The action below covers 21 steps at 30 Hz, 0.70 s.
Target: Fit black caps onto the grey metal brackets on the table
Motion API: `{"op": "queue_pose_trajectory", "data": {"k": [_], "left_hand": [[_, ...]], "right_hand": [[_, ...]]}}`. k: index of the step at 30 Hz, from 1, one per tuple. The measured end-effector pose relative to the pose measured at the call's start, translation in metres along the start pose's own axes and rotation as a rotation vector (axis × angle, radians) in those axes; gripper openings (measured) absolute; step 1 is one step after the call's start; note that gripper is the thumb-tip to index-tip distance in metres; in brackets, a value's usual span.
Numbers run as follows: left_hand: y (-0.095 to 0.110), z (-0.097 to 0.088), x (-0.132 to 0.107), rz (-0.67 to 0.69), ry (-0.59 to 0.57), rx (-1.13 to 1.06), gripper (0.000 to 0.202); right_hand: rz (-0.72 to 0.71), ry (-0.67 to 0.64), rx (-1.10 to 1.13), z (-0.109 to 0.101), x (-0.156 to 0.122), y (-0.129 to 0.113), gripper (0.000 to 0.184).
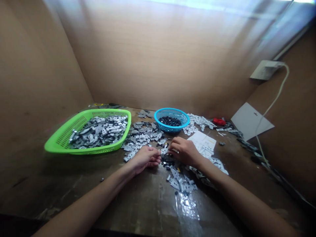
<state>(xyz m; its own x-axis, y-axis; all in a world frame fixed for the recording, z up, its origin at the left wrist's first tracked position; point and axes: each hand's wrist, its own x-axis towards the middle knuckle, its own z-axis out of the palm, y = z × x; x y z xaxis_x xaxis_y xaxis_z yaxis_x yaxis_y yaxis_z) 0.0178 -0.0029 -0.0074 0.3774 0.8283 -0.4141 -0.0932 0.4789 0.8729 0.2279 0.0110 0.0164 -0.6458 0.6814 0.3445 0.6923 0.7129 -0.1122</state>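
Observation:
My left hand (145, 158) and my right hand (184, 150) meet over the middle of a worn wooden table (138, 204). Both have their fingers curled in a pinch around a small grey metal piece (164, 151) held between them. Loose grey metal pieces (144, 135) lie in a heap just behind the hands, and more of them (181, 182) are scattered in front. A few small black parts (168, 161) lie right under the fingertips.
A green basket (61, 138) full of grey metal pieces stands at the left. A small blue basket (172, 113) of black parts sits behind the hands. White papers (203, 141), a red object (219, 121) and a white cable (271, 105) are at the right. Brown board walls enclose the table.

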Motion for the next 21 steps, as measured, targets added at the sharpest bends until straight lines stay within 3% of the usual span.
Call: {"op": "queue_pose_trajectory", "data": {"k": [6, 11, 16, 21], "left_hand": [[-0.001, 0.000, 0.001, 0.005, 0.000, -0.002, 0.026], [0.000, -0.001, 0.002, 0.005, 0.030, 0.022, 0.028], [0.000, -0.003, 0.004, 0.028, 0.045, 0.044, 0.030], [0.003, -0.005, 0.004, 0.046, 0.072, 0.083, 0.029]], "right_hand": [[-0.053, -0.034, -0.107, 0.003, 0.000, -0.001, 0.019], [-0.040, -0.025, 0.058, -0.008, 0.001, 0.001, 0.021], [0.124, 0.021, 0.079, -0.024, 0.001, 0.015, 0.019], [0.284, -0.099, -0.065, -0.023, -0.002, 0.043, 0.014]]}}
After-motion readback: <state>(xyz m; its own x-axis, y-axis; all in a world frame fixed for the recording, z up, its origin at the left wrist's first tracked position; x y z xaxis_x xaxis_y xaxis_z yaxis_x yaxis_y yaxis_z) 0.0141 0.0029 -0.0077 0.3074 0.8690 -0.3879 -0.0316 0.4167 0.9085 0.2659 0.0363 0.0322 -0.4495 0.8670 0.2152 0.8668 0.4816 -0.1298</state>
